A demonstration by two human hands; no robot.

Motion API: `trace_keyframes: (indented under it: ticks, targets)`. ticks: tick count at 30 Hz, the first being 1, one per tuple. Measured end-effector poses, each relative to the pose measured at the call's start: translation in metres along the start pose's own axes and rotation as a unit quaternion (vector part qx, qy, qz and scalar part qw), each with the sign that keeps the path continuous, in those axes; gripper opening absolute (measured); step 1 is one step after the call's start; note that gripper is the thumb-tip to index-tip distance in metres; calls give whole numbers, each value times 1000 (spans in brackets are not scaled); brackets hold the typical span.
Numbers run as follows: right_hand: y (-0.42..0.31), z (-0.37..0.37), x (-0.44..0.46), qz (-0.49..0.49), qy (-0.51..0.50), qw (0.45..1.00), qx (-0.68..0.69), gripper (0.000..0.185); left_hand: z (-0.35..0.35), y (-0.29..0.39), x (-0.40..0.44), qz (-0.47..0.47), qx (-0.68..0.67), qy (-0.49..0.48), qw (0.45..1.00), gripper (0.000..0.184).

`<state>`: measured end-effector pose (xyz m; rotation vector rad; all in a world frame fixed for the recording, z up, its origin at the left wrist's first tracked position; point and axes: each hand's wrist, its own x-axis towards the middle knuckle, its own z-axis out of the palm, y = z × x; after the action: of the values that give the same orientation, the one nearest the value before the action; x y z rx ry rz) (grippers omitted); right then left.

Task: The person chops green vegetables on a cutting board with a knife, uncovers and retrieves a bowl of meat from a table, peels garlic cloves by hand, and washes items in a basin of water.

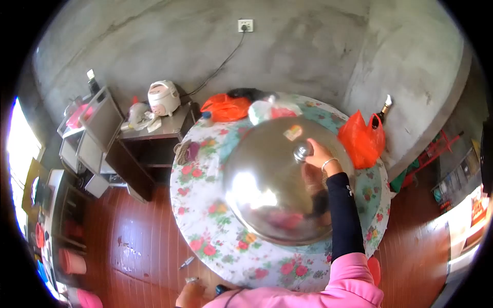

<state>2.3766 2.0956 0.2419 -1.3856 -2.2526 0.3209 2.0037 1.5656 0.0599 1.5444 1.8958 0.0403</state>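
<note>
Where the large domed, shiny metal lid (pixel 262 159) sits: over the round table covered with a white floral cloth (pixel 192 208), right of its middle; whether its rim is raised or touching, I cannot tell.
Right hand (pixel 319 154): fingers closed round the small round silver knob (pixel 303 151) on top of the lid, no gap showing.
Left hand (pixel 190 294): low in the view, outside the near left table edge and well apart from the lid; its grip cannot be told.
Left and near edges: a broad band of bare cloth between lid rim and table edge.
Right edge: a narrower band, its upper part taken by an orange-red plastic bag (pixel 361 141) just beside the lid.
Far edge: tightest, with bags close behind the rim.
Floor: open reddish-brown boards (pixel 138 236) to the left of the table.
Lids: one, with one knob and one small coloured sticker (pixel 293 133).
Orange-red bags: two, the other (pixel 226 107) at the far left.
Whitish translucent plastic bags: one (pixel 267 111), behind the lid.
White rounded rice cookers: one (pixel 164 97), on a side table (pixel 169 123).
White wall sockets: one (pixel 246 25).
</note>
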Motion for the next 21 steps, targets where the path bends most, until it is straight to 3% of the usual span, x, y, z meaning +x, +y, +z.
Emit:
trace_keyframes:
  ticks: [1, 3, 4, 8, 10, 11, 12, 15, 17, 19, 21]
  targets:
    - [-10, -2, 2, -10, -6, 1000, 1, 59, -9, 13, -2, -8, -8, 4, 1000, 36]
    - [-33, -4, -1, 63, 1, 996, -69, 62, -35, 34, -9, 195, 251, -58, 946, 39]
    - [-42, 1, 3, 78, 17, 990, -112, 62, -39, 47, -19, 183, 217, 14, 959, 35]
    - [-33, 3, 8, 31, 31, 980, -193, 56, -3, 33, -4, 74, 119, 23, 990, 27]
    - [-37, -21, -6, 17, 71, 987, -144, 53, -28, 49, -11, 192, 167, 121, 959, 29]
    - [-29, -35, -8, 8, 91, 984, -155, 50, -34, 51, -6, 176, 234, 46, 955, 25]
    - [-29, -57, -13, -1, 96, 986, -139, 47, -43, 53, -7, 205, 248, 76, 944, 21]
    - [2, -118, -25, 11, 131, 990, -53, 41, -30, 47, 7, 112, 14, 166, 980, 19]
    - [31, -159, -37, 13, 160, 986, -50, 43, -42, 57, 19, 72, -34, 180, 980, 24]
    - [27, -205, -60, 143, 118, 982, -40, 43, -56, 74, 31, 63, -93, 165, 980, 23]
    - [37, -233, -86, 169, 138, 975, -41, 43, -64, 88, 46, 59, -144, 149, 976, 23]
